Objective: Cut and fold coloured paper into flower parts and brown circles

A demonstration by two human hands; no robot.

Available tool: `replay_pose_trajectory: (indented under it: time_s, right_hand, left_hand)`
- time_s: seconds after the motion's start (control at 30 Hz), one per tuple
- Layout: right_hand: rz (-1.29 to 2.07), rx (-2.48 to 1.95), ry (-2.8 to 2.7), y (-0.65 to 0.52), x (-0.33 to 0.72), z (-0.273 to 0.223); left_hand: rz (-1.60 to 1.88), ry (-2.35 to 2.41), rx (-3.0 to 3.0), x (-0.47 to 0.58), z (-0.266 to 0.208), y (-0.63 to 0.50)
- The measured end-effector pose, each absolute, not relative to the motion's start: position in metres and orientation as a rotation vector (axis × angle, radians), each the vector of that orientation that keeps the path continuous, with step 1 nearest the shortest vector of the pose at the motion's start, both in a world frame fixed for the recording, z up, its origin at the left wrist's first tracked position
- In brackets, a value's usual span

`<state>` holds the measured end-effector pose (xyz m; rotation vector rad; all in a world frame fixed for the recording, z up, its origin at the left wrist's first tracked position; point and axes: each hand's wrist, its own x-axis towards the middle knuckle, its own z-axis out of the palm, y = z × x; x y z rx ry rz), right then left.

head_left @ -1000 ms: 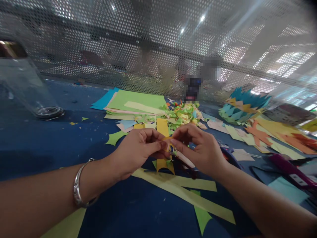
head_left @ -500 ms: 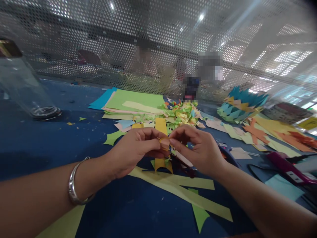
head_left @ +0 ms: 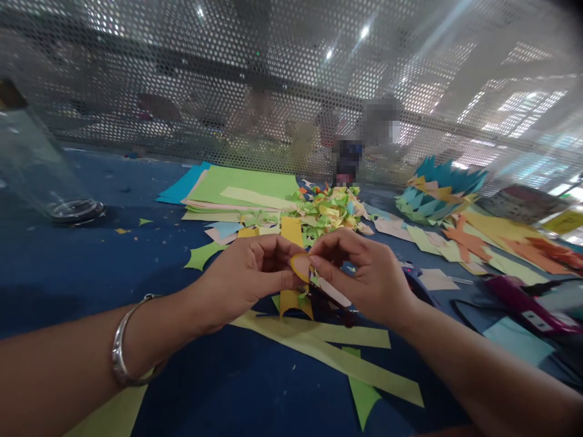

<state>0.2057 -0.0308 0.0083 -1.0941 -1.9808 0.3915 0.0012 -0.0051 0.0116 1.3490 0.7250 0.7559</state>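
Note:
Between my fingertips is a small rounded piece of paper, peach-coloured with a yellow edge. My left hand pinches it from the left, with a silver bangle on the wrist. From the right, my right hand pinches the same piece at its edge. Under the hands lies a yellow paper strip with a curved cut at its near end. Dark-handled scissors, partly hidden by my right hand, rest beside it. Pale yellow strips and a green offcut lie closer to me.
Behind my hands sit a pile of small folded papers and stacked coloured sheets. A glass bottle stands at left. A folded-paper basket, loose strips and a purple power strip are at right. Perforated metal screen borders the back.
The peach and yellow piece has turned, so its broad, rounded face shows more. My left fingers have shifted slightly around it. The whole view has moved a little.

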Motion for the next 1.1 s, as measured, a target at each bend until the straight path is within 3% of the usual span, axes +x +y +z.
replay_pose_trajectory:
  time_s: [1.1]
  right_hand:
    - [0.447,-1.162,-2.022,-0.0345,0.2033,0.0092]
  left_hand:
    - [0.72,0.942,1.739,-0.0046,0.0077,0.0025]
